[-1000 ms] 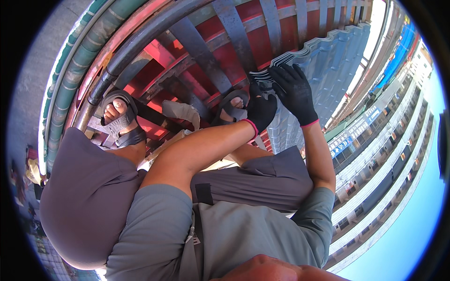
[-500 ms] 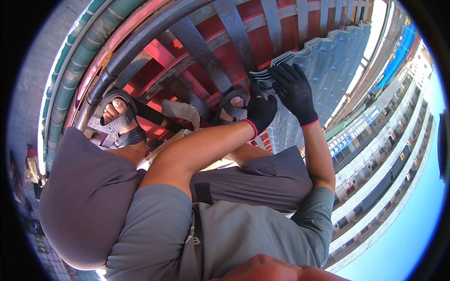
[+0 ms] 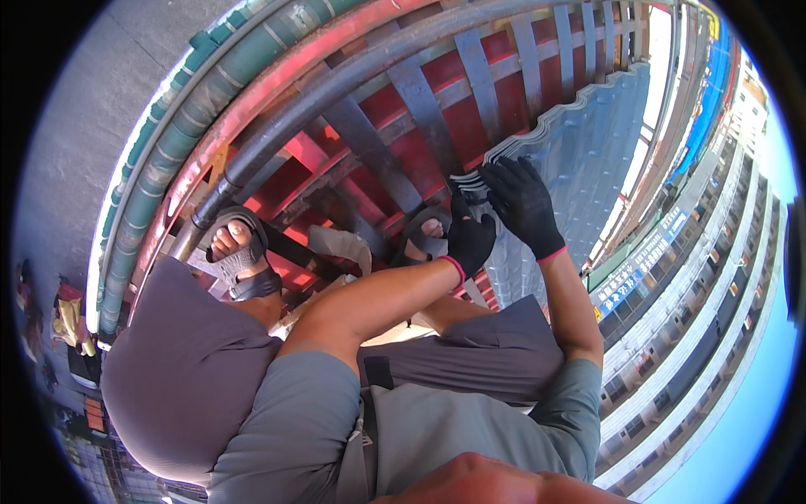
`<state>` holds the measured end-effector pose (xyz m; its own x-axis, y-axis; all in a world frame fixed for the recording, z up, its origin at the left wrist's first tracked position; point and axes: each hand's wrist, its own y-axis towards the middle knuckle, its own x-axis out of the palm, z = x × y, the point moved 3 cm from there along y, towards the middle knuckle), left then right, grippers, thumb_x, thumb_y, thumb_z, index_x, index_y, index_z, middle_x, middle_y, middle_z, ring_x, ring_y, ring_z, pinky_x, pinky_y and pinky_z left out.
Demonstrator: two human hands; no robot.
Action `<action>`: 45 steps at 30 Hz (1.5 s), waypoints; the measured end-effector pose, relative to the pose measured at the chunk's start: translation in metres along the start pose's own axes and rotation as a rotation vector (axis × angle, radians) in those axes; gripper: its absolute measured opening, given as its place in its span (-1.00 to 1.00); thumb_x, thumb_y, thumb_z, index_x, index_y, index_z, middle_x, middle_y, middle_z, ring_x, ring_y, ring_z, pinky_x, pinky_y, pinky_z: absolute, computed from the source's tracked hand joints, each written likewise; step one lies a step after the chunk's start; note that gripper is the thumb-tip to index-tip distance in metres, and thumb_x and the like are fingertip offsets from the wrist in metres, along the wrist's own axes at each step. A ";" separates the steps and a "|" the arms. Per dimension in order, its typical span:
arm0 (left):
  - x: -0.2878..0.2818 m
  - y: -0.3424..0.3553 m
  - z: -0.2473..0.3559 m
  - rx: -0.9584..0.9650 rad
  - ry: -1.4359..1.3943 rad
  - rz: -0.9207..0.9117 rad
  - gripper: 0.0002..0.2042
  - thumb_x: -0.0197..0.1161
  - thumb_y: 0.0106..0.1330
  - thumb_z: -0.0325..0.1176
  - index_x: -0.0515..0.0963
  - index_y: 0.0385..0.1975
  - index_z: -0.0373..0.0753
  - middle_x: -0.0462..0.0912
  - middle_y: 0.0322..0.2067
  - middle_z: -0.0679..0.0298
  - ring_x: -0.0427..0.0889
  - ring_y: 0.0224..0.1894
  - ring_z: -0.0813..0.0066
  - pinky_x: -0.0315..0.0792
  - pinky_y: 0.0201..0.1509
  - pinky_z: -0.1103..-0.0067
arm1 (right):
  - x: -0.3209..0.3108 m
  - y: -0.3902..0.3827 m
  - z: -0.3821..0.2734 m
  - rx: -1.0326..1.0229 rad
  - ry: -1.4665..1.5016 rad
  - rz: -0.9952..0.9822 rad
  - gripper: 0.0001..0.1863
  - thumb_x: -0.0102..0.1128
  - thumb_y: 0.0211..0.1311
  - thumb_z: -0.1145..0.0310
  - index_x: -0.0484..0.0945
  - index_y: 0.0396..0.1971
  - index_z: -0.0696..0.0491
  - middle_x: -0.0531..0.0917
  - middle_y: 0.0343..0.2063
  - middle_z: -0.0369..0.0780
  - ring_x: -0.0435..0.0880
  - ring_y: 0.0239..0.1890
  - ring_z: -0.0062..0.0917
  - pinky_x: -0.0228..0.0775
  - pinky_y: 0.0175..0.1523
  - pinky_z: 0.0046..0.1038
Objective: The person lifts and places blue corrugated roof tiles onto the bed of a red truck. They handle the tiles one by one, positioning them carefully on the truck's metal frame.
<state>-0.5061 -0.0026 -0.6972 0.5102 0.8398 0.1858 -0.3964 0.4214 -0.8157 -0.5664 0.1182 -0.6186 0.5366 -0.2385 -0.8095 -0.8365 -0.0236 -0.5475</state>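
Observation:
A stack of grey corrugated metal sheets (image 3: 592, 139) slopes away ahead and to the right, its wavy layered edges facing me. My left hand (image 3: 470, 241), in a black glove with a pink cuff, is closed at the near corner of the stack, its thumb and fingers around the sheet edges. The fingertips are partly hidden. In a matching glove, my right hand (image 3: 522, 202) lies on the top sheet just beside it, fingers stretched out toward the edge.
Dark metal slats (image 3: 424, 105) cross over red beams below me. A dark pipe rail (image 3: 277, 139) curves along the left, with a green roll (image 3: 155, 139) beyond it. My sandalled foot (image 3: 243, 252) rests near the rail. Buildings (image 3: 714, 277) stand at the right.
The whole view has shifted, so the scene sits lower and slightly right. Both hands keep nearly the same place on the sheets.

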 end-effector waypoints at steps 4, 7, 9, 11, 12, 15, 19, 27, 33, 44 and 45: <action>0.005 0.003 -0.009 0.018 -0.078 -0.051 -0.31 0.17 0.18 -0.36 0.04 0.29 -0.38 0.43 0.06 -0.18 0.45 0.12 -0.07 0.35 0.15 0.34 | -0.002 -0.003 0.001 0.025 0.028 0.010 -0.53 0.25 -0.02 0.38 0.55 0.01 0.00 0.56 0.01 -0.19 0.44 0.18 -0.23 0.17 0.30 -0.07; 0.006 0.001 -0.014 0.024 -0.084 -0.085 -0.31 0.17 0.18 -0.37 0.03 0.29 -0.38 0.43 0.07 -0.16 0.45 0.14 -0.05 0.34 0.15 0.35 | -0.008 -0.004 -0.001 0.014 0.008 0.026 -0.54 0.26 -0.03 0.36 0.56 -0.02 0.01 0.56 -0.02 -0.18 0.43 0.17 -0.21 0.15 0.30 -0.05; 0.005 0.000 -0.022 0.052 -0.049 -0.077 -0.31 0.17 0.18 -0.37 0.03 0.29 -0.38 0.44 0.05 -0.17 0.47 0.10 -0.05 0.36 0.12 0.34 | -0.014 -0.002 -0.003 0.002 -0.007 0.036 -0.54 0.26 -0.03 0.35 0.55 -0.02 0.01 0.56 -0.03 -0.18 0.43 0.17 -0.21 0.15 0.30 -0.05; 0.007 0.001 -0.036 0.073 0.016 -0.074 -0.31 0.17 0.17 -0.38 0.03 0.29 -0.38 0.47 -0.01 -0.20 0.52 0.02 -0.07 0.40 0.06 0.32 | -0.016 0.000 -0.003 -0.008 -0.014 0.076 -0.53 0.27 -0.03 0.34 0.55 -0.02 0.02 0.56 -0.04 -0.17 0.43 0.16 -0.20 0.16 0.29 -0.05; 0.006 0.003 -0.032 0.047 0.036 -0.089 -0.31 0.17 0.17 -0.38 0.03 0.29 -0.37 0.48 -0.04 -0.20 0.54 -0.01 -0.07 0.41 0.03 0.31 | -0.015 -0.001 -0.003 -0.010 -0.015 0.089 -0.53 0.27 -0.04 0.33 0.55 -0.02 0.03 0.57 -0.05 -0.16 0.43 0.16 -0.19 0.16 0.29 -0.05; -0.007 0.005 -0.004 -0.078 0.069 -0.174 -0.32 0.16 0.18 -0.38 0.02 0.28 -0.34 0.50 -0.13 -0.22 0.58 -0.11 -0.06 0.45 -0.04 0.31 | -0.008 -0.001 0.000 -0.028 0.005 0.089 -0.53 0.28 -0.05 0.31 0.54 -0.04 0.04 0.57 -0.06 -0.16 0.44 0.15 -0.19 0.17 0.28 -0.05; 0.014 0.023 -0.064 0.382 0.229 -0.140 -0.50 0.14 0.13 -0.44 0.26 0.11 -0.35 0.52 -0.10 -0.10 0.52 -0.02 -0.03 0.39 0.06 0.33 | -0.011 -0.004 -0.009 -0.057 0.024 0.093 -0.55 0.32 -0.08 0.26 0.57 -0.10 0.04 0.58 -0.07 -0.17 0.45 0.13 -0.20 0.22 0.25 -0.09; 0.013 0.031 -0.077 0.406 0.388 -0.299 -0.60 0.12 0.16 -0.45 0.31 0.03 -0.32 0.51 -0.08 0.01 0.49 0.01 0.04 0.36 0.09 0.37 | 0.000 -0.012 -0.005 -0.041 -0.027 0.093 -0.59 0.29 -0.03 0.21 0.58 -0.13 0.01 0.56 -0.02 -0.20 0.43 0.14 -0.26 0.22 0.26 -0.15; 0.014 0.015 -0.054 0.812 0.899 -0.001 -0.85 0.11 0.16 -0.55 0.57 -0.32 -0.25 0.63 -0.38 0.07 0.60 -0.17 0.08 0.44 -0.07 0.30 | 0.001 -0.013 -0.003 -0.035 -0.002 0.097 -0.61 0.29 -0.03 0.21 0.59 -0.13 -0.02 0.57 -0.02 -0.23 0.44 0.13 -0.29 0.21 0.27 -0.16; 0.021 0.022 -0.063 0.682 0.537 -0.086 -0.71 0.04 0.22 -0.58 0.38 -0.04 -0.28 0.53 -0.18 0.03 0.55 -0.06 0.17 0.37 0.04 0.43 | 0.003 -0.010 0.000 -0.039 0.041 0.084 -0.57 0.30 -0.01 0.22 0.57 -0.09 0.00 0.58 -0.02 -0.20 0.47 0.12 -0.27 0.25 0.24 -0.14; 0.022 0.023 -0.069 0.676 0.551 -0.088 -0.71 0.07 0.22 -0.56 0.38 -0.04 -0.30 0.55 -0.20 0.01 0.57 -0.12 0.16 0.42 -0.04 0.41 | 0.005 -0.009 0.001 -0.052 0.042 0.093 -0.58 0.30 0.00 0.23 0.57 -0.08 0.01 0.58 -0.02 -0.19 0.47 0.12 -0.26 0.24 0.24 -0.14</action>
<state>-0.4517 0.0017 -0.7500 0.7870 0.5834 -0.2007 -0.6167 0.7361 -0.2788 -0.5561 0.1182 -0.6177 0.4523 -0.2819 -0.8461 -0.8876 -0.0492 -0.4580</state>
